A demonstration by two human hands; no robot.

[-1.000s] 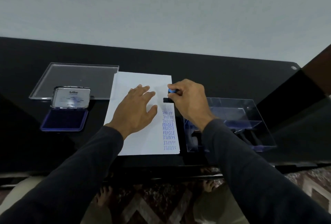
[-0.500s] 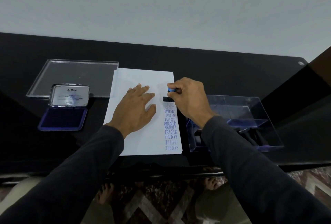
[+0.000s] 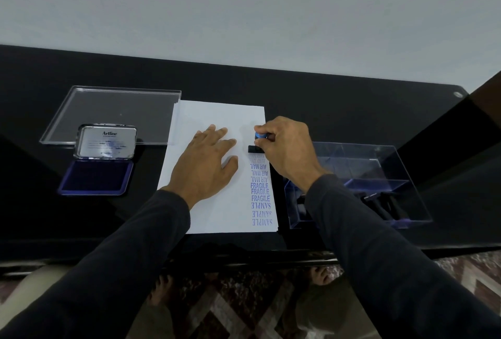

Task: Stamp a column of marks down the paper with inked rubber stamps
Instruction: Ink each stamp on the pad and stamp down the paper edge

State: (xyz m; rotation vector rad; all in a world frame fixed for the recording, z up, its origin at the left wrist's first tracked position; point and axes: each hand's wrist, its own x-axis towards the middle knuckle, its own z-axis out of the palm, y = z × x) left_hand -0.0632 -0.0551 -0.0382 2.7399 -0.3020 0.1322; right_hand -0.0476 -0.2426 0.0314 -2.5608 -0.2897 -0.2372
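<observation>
From the head camera, I'm looking down over both dark sleeves at the black table (image 3: 339, 100). My left hand (image 3: 207, 165) is lying flat on the white paper (image 3: 217, 116), fingers straight and slightly spread, thumb angled out toward the printed column, pressing the sheet down and grasping nothing. My right hand (image 3: 287, 149) is arching over the paper's right edge, wrist raised, fingers curled and pinching the blue knob of the rubber stamp (image 3: 259, 142). The stamp's black base is sitting on the paper just beyond my left thumb tip, at the far end of the column of marks (image 3: 260, 192). That column is running back toward me from under my right fingers: a faint mark I can't read, then AIR MAIL, FRAGILE and SAMPLE lines in blue, hugging the right edge.

Well off beyond my left fingers, the ink pad (image 3: 97, 176) is lying open, its lid (image 3: 107, 142) tipped up. Behind it, a clear tray (image 3: 113, 111) is lying flat. Just beside my right wrist, a clear box (image 3: 379, 176) is holding dark stamp handles.
</observation>
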